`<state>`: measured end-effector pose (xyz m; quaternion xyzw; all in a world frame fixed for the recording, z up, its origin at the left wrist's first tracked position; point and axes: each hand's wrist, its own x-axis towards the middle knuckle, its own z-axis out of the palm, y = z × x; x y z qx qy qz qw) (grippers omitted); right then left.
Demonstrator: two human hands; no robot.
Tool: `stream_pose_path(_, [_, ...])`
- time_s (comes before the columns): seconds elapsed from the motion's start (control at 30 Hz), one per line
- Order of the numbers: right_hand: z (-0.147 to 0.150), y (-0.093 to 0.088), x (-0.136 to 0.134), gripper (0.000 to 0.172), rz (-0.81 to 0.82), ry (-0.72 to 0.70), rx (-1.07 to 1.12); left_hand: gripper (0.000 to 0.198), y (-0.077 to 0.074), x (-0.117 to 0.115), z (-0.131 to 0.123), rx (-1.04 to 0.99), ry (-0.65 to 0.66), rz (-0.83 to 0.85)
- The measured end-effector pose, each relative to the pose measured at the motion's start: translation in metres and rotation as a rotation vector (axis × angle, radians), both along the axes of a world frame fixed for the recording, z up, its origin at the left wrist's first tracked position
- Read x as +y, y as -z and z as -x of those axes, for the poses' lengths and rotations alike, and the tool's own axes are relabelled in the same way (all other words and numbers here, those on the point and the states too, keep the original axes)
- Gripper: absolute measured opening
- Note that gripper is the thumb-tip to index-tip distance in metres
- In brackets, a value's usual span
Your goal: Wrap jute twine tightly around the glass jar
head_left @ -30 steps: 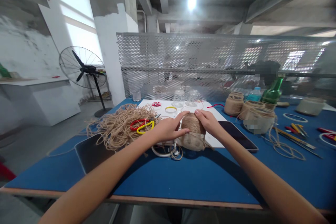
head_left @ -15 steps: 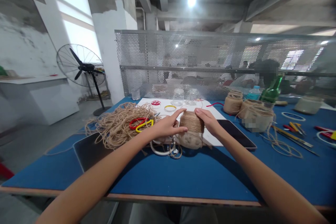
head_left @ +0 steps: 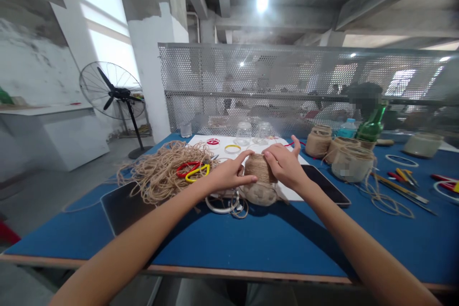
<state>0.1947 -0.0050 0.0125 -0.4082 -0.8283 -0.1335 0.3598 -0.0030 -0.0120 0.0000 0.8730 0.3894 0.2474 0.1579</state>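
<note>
A glass jar (head_left: 261,195), its upper part wound with brown twine (head_left: 258,166), stands near the middle of the blue table. My left hand (head_left: 231,171) is closed around its left side, thumb across the front and fingers at the top. On the right, my right hand (head_left: 286,165) holds the wound part with bent fingers over the upper edge; one finger sticks up. A white ring (head_left: 219,209) and a loop of twine lie just left of the jar's base. Farther left, scissors with red and yellow handles (head_left: 197,172) rest on a tangled heap of twine (head_left: 154,165).
Dark flat panels (head_left: 124,205) lie on both sides of a white paper sheet (head_left: 293,194). Behind stand clear glass jars (head_left: 244,132). To the right are twine-wrapped jars (head_left: 318,142), a green bottle (head_left: 373,126) and brushes (head_left: 403,189). A perforated metal screen (head_left: 215,76) borders the back.
My right hand has shifted left and farther over the front of the wound part, and one finger now points up. The left hand and the jar stay nearly in place.
</note>
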Motion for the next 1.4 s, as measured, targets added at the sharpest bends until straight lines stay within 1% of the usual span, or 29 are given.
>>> stream_pose_path(0.13, [0.006, -0.002, -0.006, 0.031, 0.003, 0.002, 0.002, 0.07, 0.0, -0.004, -0.003, -0.014, -0.011, -0.005])
stream_pose_path(0.27, [0.011, -0.002, -0.007, 0.032, 0.036, 0.013, -0.068, 0.074, -0.002, -0.009, -0.008, -0.01, -0.022, 0.0])
stream_pose_path(0.33, [0.011, -0.001, -0.006, 0.031, 0.074, 0.01, -0.077, 0.074, -0.004, -0.011, -0.009, 0.005, -0.016, 0.0])
stream_pose_path(0.47, [0.006, -0.001, 0.0, 0.03, 0.19, -0.026, -0.03, 0.07, -0.006, -0.009, -0.004, 0.051, 0.038, -0.02])
stream_pose_path(0.67, [-0.002, 0.0, 0.01, 0.03, 0.315, -0.086, 0.028, 0.069, -0.004, 0.0, 0.003, 0.097, 0.054, -0.091])
stream_pose_path(0.87, [-0.004, 0.003, 0.015, 0.03, 0.334, -0.101, 0.074, 0.071, -0.002, 0.001, 0.003, 0.083, 0.105, -0.04])
stream_pose_path(0.97, [-0.004, 0.005, 0.016, 0.029, 0.339, -0.099, 0.083, 0.069, -0.002, 0.001, 0.004, 0.085, 0.113, -0.006])
stream_pose_path(1.13, [-0.004, 0.005, 0.017, 0.028, 0.354, -0.104, 0.107, 0.069, -0.001, 0.002, 0.004, 0.096, 0.108, -0.007])
stream_pose_path(1.23, [-0.006, 0.004, 0.018, 0.028, 0.38, -0.149, 0.133, 0.069, 0.001, 0.003, 0.004, 0.098, 0.101, -0.006])
stream_pose_path(1.3, [-0.007, 0.004, 0.018, 0.029, 0.405, -0.208, 0.168, 0.07, 0.002, 0.003, 0.004, 0.098, 0.094, 0.001])
stream_pose_path(1.4, [-0.008, 0.006, 0.019, 0.029, 0.445, -0.321, 0.279, 0.071, 0.001, 0.004, 0.004, 0.073, 0.081, -0.004])
